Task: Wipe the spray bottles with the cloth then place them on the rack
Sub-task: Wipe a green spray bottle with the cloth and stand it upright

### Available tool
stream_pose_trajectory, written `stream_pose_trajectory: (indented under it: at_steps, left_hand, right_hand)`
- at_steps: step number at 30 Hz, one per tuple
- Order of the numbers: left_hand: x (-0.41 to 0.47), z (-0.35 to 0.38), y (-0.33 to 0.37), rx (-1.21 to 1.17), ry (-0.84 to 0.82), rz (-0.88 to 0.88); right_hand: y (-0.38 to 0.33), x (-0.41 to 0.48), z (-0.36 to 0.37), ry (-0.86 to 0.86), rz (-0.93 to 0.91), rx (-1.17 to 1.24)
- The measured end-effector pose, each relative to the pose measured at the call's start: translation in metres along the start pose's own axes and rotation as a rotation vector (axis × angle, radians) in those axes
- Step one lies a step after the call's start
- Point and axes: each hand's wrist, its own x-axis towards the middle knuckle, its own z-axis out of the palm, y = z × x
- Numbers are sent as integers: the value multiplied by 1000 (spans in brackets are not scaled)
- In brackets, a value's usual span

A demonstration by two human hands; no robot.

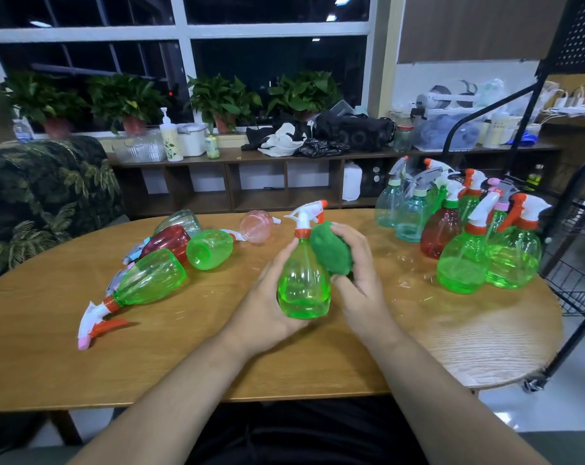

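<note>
Observed: I have one green bottle held clear of the table, near its front middle. Its long axis is close to upright, trigger head on top and nozzle pointing right.

Left hand: fingers and thumb curled round the lower body of the bottle, cupping it from the left and beneath. Firm hold, as far as I can judge.

Right hand: fingers closed round a balled green cloth. The cloth touches the bottle's right shoulder, just below the orange collar. The fingertips behind the cloth are hidden.

Step in hand, in my judgement: wiping. The cloth meets only the upper right face. The left and lower faces lie under the left hand's fingers, so I would need to turn the bottle about its upright axis to reach them.

Placement: the rack stands off the table's right edge, well apart from the bottle. A group of standing bottles lies between them. The right hand is nearer the rack but is full of cloth, and the bottle sits in the farther hand. A carry across would have to clear that group.

Outstanding: several lying bottles on the left of the table.
</note>
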Motion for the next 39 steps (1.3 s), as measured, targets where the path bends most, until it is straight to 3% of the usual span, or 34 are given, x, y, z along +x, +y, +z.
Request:
stream_pose_trajectory:
  at_steps: [2, 6, 11, 17, 26, 31, 39]
  left_hand:
    - [1, -1, -1, 2, 17, 0]
    - [0, -3, 1, 39, 16, 37]
    - [2, -4, 1, 134, 34, 81]
    - [4, -8, -6, 139, 98, 72]
    - [9, -14, -17, -200, 283, -117]
    - [7, -13, -17, -159, 206, -109]
    - [3, -8, -7, 90, 65, 90]
  right_hand:
    - [2, 0, 3, 1, -6, 6]
    - [0, 4, 14, 87, 150, 81]
    - [-4, 5, 12, 58, 138, 16]
    - [-4, -1, 6, -150, -114, -190]
    - [-10, -12, 13, -280, -263, -234]
    - [-10, -15, 11, -187, -100, -141]
    - [-4, -11, 5, -68, -53, -103]
